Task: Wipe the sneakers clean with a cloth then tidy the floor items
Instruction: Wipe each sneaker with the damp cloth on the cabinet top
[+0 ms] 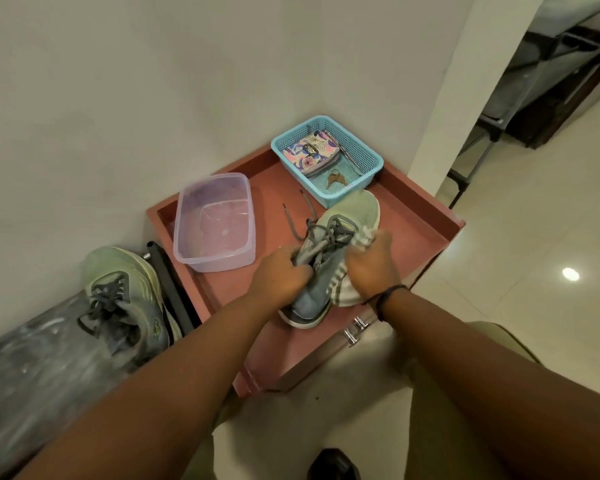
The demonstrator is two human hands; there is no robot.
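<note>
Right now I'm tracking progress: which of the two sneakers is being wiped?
The sneaker on the red cabinet top, held by the left hand while the right hand presses the cloth against it. The other sneaker lies untouched, left of the cabinet.

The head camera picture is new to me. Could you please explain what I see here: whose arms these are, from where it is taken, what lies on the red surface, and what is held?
There is no machine here. A person wears one wide camera on the head, so it looks down along their own arms.

The left hand holds a pale green sneaker at its laces. The right hand grips a light cloth against the side of the sneaker, so it appears to be wiping.

The sneaker is over a reddish tray-like top. On it also stand a clear plastic tub and a blue basket with small items inside.

The second sneaker lies to the left, off the red top.
</note>
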